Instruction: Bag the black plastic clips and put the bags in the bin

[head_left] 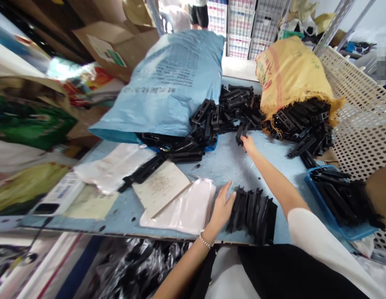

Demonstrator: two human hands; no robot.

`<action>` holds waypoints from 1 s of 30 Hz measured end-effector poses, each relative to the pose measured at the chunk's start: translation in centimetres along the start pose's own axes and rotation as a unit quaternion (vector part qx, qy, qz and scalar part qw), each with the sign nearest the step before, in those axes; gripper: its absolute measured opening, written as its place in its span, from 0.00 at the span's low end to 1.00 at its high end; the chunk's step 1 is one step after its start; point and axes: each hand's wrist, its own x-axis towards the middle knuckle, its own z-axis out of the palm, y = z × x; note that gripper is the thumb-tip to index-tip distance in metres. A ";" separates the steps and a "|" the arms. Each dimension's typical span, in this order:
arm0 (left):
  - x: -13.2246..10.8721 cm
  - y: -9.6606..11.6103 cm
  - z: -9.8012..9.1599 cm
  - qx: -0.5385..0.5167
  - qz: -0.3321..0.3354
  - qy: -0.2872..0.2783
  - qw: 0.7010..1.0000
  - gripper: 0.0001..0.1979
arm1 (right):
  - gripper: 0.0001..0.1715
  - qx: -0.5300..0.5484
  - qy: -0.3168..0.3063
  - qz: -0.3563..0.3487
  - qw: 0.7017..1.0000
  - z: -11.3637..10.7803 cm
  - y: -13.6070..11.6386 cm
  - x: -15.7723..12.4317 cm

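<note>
My right hand (249, 145) reaches out across the blue table and pinches the end of a black plastic part (242, 132) at the near edge of a loose heap (238, 101) of similar parts. Closer to my body, a row of long black plastic parts (252, 211) lies side by side at the table's front edge. My left hand (223, 203) rests at the left end of that row, fingers apart and nothing held. Just left of it is a stack of clear plastic bags (193, 209), with a stained board (161, 187) lying partly over it.
A big blue sack (170, 79) and a yellow woven sack (292, 74) spill black parts at the back. At right stand a blue basket (311, 182) of parts and a perforated cream crate (361, 112). A scale (55, 195) sits at left.
</note>
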 end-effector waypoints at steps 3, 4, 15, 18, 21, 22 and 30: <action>2.8 3.0 -1.2 -0.188 -0.038 0.026 0.981 0.31 | 0.28 0.052 -0.061 0.050 0.996 1.6 -1.0 -6.4; 3.6 4.0 -1.4 -0.251 -0.056 0.013 0.966 0.33 | 0.27 0.083 -0.101 0.063 0.989 1.9 -1.3 -9.0; 0.0 7.7 0.1 -0.275 -0.101 -0.102 0.951 0.23 | 0.29 -0.080 -0.047 -0.095 0.991 -4.2 -4.9 -16.4; -1.4 8.6 0.4 -0.279 -0.143 -0.121 0.942 0.25 | 0.25 -0.201 -0.006 -0.263 0.944 -3.9 -4.7 -15.8; -2.3 9.3 0.3 -0.300 -0.195 -0.128 0.925 0.27 | 0.26 -0.225 0.023 -0.404 0.886 -3.6 -4.0 -15.5; -2.6 9.5 0.2 -0.303 -0.199 -0.126 0.923 0.28 | 0.26 -0.221 0.030 -0.433 0.874 -3.6 -3.8 -15.4; -3.0 9.6 -0.1 -0.254 -0.130 -0.095 0.954 0.27 | 0.23 -0.141 -0.001 -0.349 0.926 -4.3 -5.3 -16.7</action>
